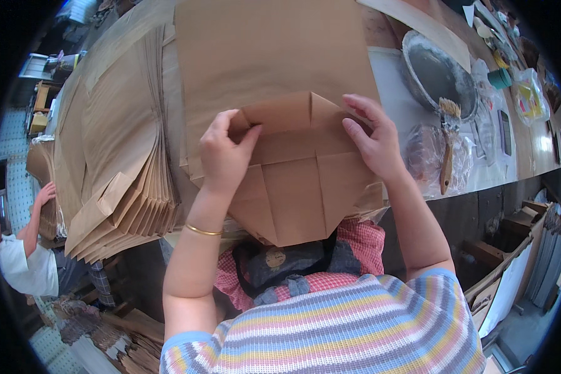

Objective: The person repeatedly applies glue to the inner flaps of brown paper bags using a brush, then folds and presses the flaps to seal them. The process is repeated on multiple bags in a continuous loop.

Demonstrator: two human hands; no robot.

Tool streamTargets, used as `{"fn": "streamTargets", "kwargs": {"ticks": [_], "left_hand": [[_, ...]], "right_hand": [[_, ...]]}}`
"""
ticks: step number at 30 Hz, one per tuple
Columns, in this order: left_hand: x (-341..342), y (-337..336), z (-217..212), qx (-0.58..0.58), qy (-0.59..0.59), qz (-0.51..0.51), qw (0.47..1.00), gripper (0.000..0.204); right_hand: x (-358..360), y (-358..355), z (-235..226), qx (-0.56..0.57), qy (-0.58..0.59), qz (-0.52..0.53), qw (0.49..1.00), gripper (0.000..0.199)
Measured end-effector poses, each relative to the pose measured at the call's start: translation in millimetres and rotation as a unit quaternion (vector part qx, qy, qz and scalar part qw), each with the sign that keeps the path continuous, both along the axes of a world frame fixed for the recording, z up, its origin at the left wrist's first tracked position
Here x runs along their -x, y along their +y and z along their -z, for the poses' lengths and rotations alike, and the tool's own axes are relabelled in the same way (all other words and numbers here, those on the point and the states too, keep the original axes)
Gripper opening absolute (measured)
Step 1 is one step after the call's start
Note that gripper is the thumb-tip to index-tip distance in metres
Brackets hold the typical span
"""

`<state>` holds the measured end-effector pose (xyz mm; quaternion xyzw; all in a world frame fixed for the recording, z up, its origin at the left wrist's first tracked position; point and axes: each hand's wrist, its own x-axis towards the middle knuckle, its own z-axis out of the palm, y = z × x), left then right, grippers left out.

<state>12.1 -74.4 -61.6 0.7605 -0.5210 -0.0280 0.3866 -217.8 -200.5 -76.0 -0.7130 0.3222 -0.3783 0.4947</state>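
A brown paper bag (290, 187) lies at the table's front edge, its end folded open into creased flaps that stand up at the far side. My left hand (223, 153), with a gold bangle on its wrist, pinches the flap at the left corner between thumb and fingers. At the right corner my right hand (375, 137) has its thumb and fingers apart, beside the paper's edge. Whether its fingertips touch the flap, I cannot tell. Beneath and beyond the bag, more flat brown paper (268, 56) spreads over the table.
To the left stands a fanned stack of folded paper bags (118, 149). A grey basin (410, 65), a brush (447, 146), crumpled clear plastic (421, 156) and a phone (505, 132) lie on the right. Another person's hand (45, 193) rests on paper at far left.
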Motion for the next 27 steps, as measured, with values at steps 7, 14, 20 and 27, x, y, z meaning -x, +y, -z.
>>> {"fn": "streamTargets", "kwargs": {"ticks": [7, 14, 20, 27], "left_hand": [[-20.7, 18.5, -16.8, 0.010, 0.215, 0.178, 0.960, 0.026], [-36.4, -33.5, -11.1, -0.132, 0.098, 0.068, 0.984, 0.029], [-32.4, -48.7, -11.3, -0.178, 0.265, 0.082, 0.944, 0.020], [-43.5, -52.0, -31.1, -0.190, 0.231, 0.142, 0.944, 0.009]], "right_hand": [[-61.2, 46.0, -35.8, 0.183, 0.047, -0.097, 0.977, 0.009], [-95.3, 73.7, -28.2, 0.180, 0.061, -0.089, 0.978, 0.016], [-71.9, 52.0, -58.1, 0.372, 0.183, -0.102, 0.904, 0.020], [-84.2, -16.9, -78.2, 0.556, 0.266, -0.295, 0.730, 0.016]]}}
